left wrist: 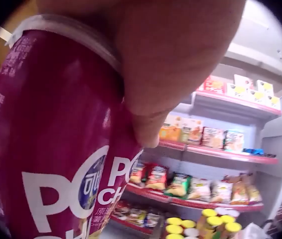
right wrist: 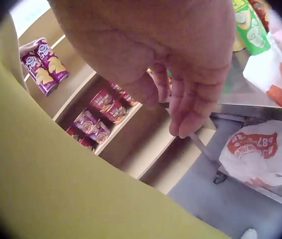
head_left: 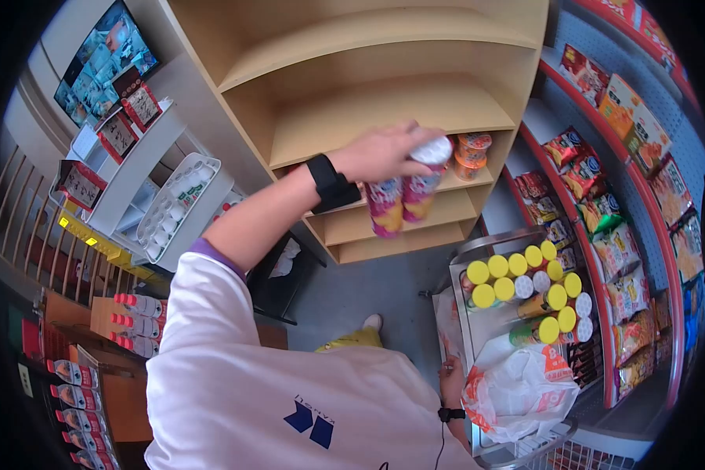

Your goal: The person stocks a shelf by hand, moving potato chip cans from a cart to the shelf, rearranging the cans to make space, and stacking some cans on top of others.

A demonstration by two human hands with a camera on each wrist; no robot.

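My left hand (head_left: 392,153) is raised in front of a wooden shelf unit (head_left: 384,110) and grips two purple chip cans (head_left: 403,196) side by side by their tops. Close up, the same purple cans (left wrist: 56,149) fill the left wrist view, with the left hand (left wrist: 166,64) curled over their lids. My right hand (head_left: 450,381) hangs low beside a metal cart (head_left: 493,239). Its fingers (right wrist: 191,104) are relaxed, point downward and hold nothing. The raised pair of cans (right wrist: 44,67) also shows far off in the right wrist view.
Similar cans (head_left: 471,153) stand on the wooden shelves, with more purple cans (right wrist: 103,107) on lower levels. The cart holds several yellow-lidded cans (head_left: 525,290) and a white and orange plastic bag (head_left: 517,388). Red racks of snack bags (head_left: 603,204) line the right side.
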